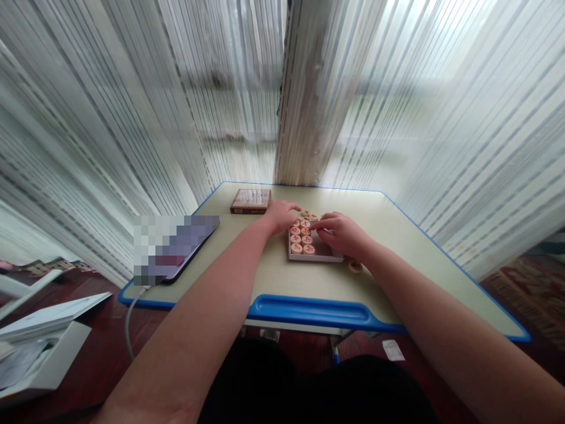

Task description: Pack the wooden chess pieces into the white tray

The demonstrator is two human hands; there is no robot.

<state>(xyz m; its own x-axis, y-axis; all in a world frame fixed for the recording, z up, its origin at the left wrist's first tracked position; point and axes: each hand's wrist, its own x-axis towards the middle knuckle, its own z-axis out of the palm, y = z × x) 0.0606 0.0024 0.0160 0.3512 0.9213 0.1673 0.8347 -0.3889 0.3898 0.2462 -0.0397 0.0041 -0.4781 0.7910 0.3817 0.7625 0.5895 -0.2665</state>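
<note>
A shallow box (pixel 309 257) lies on the table with two columns of round wooden Chinese chess pieces (pixel 308 239), marked in red, in its left part. My left hand (pixel 281 216) is at the box's far left corner, fingers stretched out toward loose pieces (pixel 313 216) just behind the box. Over the right part of the box reaches my right hand (pixel 342 231); its index finger points at the right column and seems to touch a piece. I see nothing held in it. Another chess piece (pixel 355 267) sits by the box's near right corner, below my right wrist.
Behind my left hand is a brown flat box lid (pixel 251 200). A phone or tablet (pixel 189 250), partly blurred out, lies at the left edge with a white cable (pixel 128 330). A blue tray groove (pixel 309 309) runs along the table's near edge. Curtains (pixel 304 88) hang behind.
</note>
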